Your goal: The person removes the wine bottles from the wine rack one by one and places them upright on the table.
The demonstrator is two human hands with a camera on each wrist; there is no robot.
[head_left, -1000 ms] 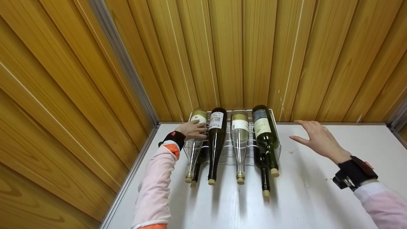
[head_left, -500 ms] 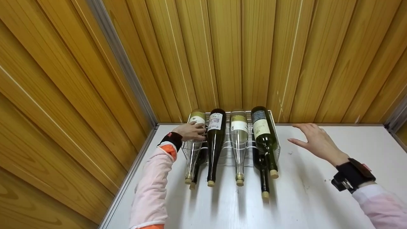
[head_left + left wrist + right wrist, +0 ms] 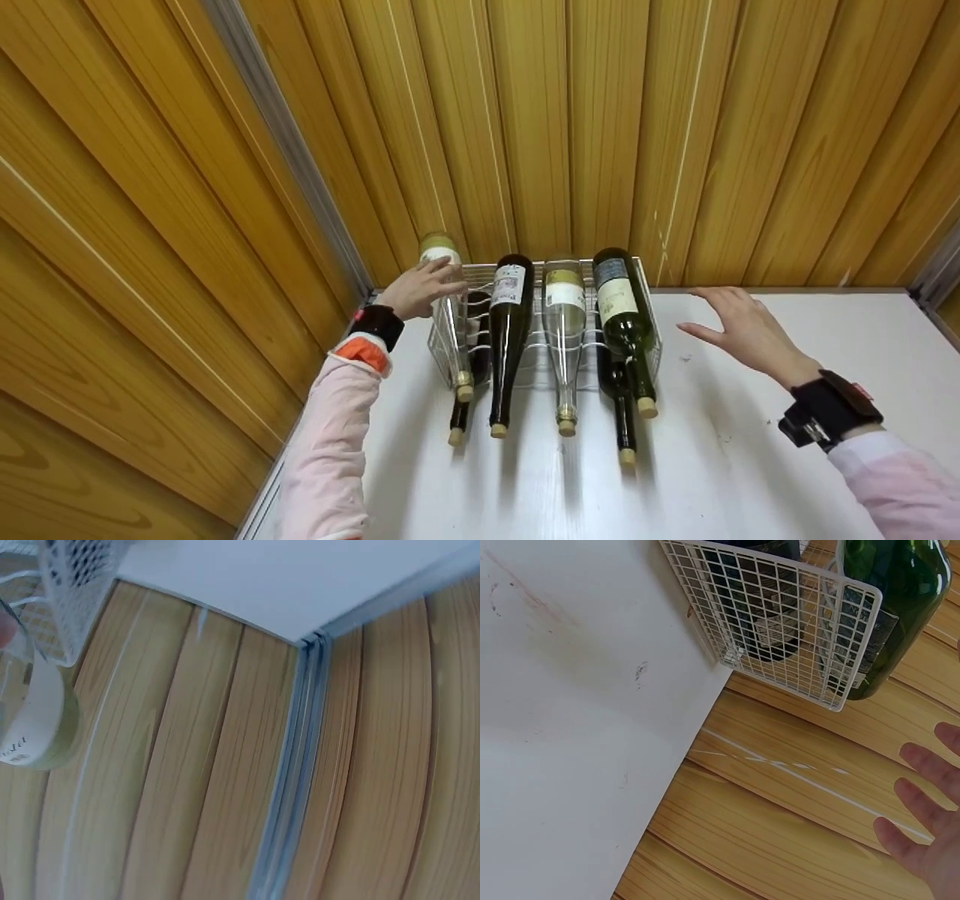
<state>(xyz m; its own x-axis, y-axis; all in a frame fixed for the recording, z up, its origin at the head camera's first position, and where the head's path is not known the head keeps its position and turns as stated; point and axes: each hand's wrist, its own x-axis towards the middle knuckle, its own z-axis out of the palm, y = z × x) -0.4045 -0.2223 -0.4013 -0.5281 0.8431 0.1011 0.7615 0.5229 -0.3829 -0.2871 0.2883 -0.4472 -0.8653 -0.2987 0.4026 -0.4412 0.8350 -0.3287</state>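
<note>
My left hand (image 3: 424, 289) grips a clear wine bottle (image 3: 448, 319) with a gold-and-white label, its corked neck pointing down toward me. The bottle is lifted and tilted over the left end of a white wire rack (image 3: 654, 352). In the left wrist view only the bottle's base (image 3: 56, 716) shows, at the left edge. My right hand (image 3: 746, 330) hovers to the right of the rack, fingers spread, touching nothing. Along the rack's top lie a dark bottle (image 3: 510, 330), another clear bottle (image 3: 564, 315) and a green bottle (image 3: 621, 300).
Below the top row, dark corked bottles (image 3: 624, 420) (image 3: 459, 416) lie in the rack's lower level. The rack stands on a white table (image 3: 810, 322) against a wood-plank wall (image 3: 525, 135). A second plank wall (image 3: 150, 262) closes off the left side, meeting at a metal corner post (image 3: 300, 150).
The leftmost clear bottle has risen out of its slot in my left hand, shifting left and back. Its cork end now sits higher. My right hand has stayed nearly still.
</note>
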